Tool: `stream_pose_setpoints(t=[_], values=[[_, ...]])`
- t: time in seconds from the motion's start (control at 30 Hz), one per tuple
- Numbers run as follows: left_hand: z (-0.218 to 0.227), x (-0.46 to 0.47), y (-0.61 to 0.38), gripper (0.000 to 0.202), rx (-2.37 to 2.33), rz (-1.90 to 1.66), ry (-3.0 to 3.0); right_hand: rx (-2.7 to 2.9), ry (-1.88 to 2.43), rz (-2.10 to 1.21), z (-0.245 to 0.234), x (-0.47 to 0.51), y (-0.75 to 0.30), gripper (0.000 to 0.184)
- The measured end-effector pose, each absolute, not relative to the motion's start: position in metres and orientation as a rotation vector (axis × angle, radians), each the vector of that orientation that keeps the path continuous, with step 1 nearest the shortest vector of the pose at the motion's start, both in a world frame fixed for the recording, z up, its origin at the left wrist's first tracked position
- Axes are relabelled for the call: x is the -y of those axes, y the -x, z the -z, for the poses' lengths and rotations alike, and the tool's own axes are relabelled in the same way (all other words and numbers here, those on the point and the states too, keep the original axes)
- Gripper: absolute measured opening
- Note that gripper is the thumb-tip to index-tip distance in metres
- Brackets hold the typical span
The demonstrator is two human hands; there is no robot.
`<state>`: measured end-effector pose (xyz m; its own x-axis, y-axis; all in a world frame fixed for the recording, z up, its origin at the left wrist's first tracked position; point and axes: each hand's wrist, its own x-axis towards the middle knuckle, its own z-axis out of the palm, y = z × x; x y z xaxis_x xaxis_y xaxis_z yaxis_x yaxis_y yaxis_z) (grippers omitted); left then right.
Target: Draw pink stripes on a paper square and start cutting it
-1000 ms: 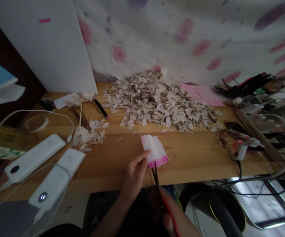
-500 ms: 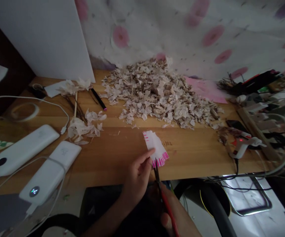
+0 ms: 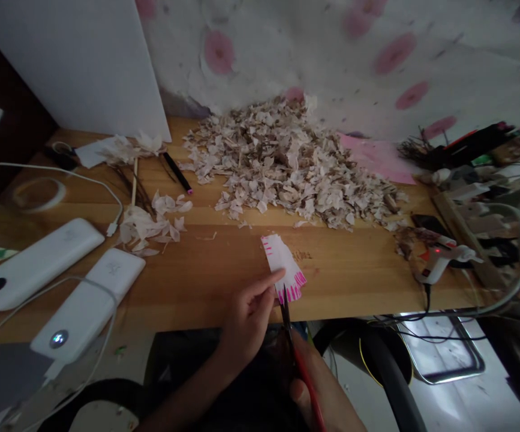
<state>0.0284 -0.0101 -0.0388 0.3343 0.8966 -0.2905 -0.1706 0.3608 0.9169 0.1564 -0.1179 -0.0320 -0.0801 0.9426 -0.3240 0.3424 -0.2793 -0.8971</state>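
My left hand (image 3: 247, 321) pinches a small white paper piece (image 3: 281, 263) with pink-marked edges, held over the front edge of the wooden table (image 3: 358, 276). My right hand (image 3: 320, 393) grips red-handled scissors (image 3: 296, 360), whose dark blades point up into the paper's pink fringed lower edge. A big heap of pale petal-like scraps (image 3: 282, 165) lies on the table behind the paper.
Two white power banks (image 3: 39, 261) (image 3: 89, 303) with cables lie at the left, near a tape roll (image 3: 39, 193) and loose petals (image 3: 149, 222). A black pen (image 3: 177, 173) lies by the heap. A glue gun (image 3: 437, 263) and tangled tools fill the right.
The paper has turned slightly and narrowed in view, with the scissors still at its pink fringe. The view has shifted a little downward.
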Motion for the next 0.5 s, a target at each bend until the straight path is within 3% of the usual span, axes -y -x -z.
stream_pose_setpoints(t=[0.5], values=[[0.040,0.008,-0.029,0.034,-0.941,-0.849,-0.930,1.324,1.648,-1.506,0.023,0.109,-0.157,0.096]])
